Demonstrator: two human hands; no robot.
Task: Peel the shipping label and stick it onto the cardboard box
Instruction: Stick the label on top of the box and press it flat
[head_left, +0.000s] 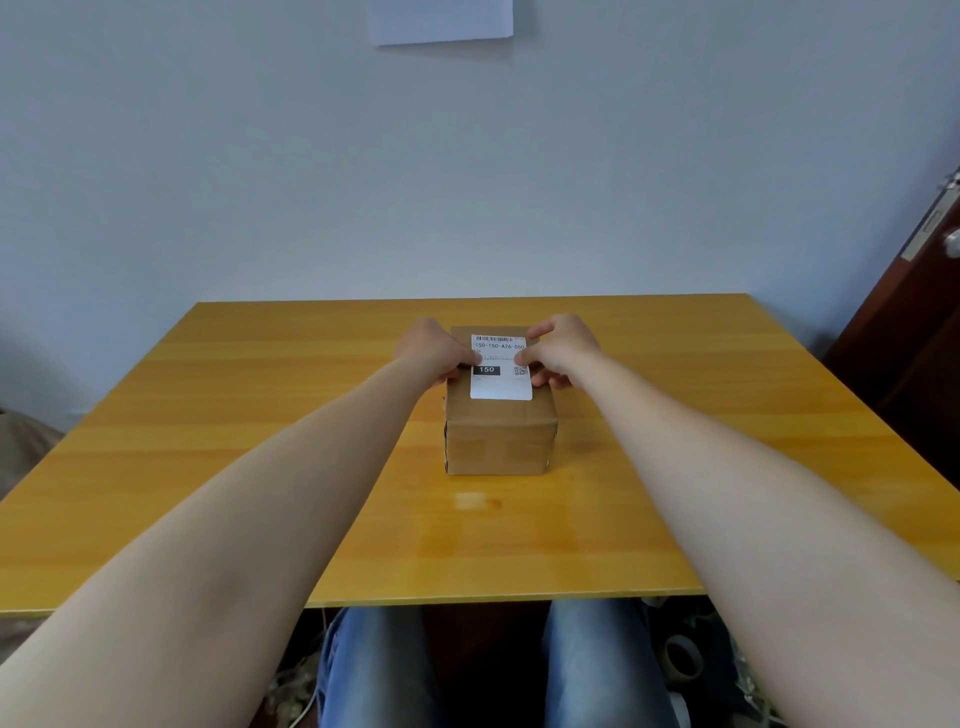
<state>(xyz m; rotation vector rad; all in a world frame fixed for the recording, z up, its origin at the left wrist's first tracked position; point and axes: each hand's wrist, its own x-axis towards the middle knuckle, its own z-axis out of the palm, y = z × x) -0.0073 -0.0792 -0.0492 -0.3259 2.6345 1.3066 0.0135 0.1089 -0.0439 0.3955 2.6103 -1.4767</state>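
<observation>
While you sit facing the pale wall (467, 171), the wooden table (260, 415) fills most of your view, its yellow-orange top running from your lap to the wall. A dark brown door (904, 332) stands at the right edge, and a white sheet of paper (441, 21) hangs on the wall above. Your jeans-clad knees (374, 670) show under the near edge of the table, with a roll of tape (683, 657) on the floor beside your right leg. The cardboard box (498, 441) sits on the table a little beyond its middle, closed, with one short side toward you. The shipping label (501, 387) lies flat on the box top, toward the far end, its barcode at the far edge and a black block reading 150 lower down. Your left hand (434, 353) rests at the label's left edge, fingers curled down against the box top and the label's margin. Your right hand (561, 351) does the same at the right edge, its fingertips (524, 358) touching the label near the small square code. Neither grip is wrapped around anything; both are narrow, fingers bent and pressing on the label rather than holding it up.
</observation>
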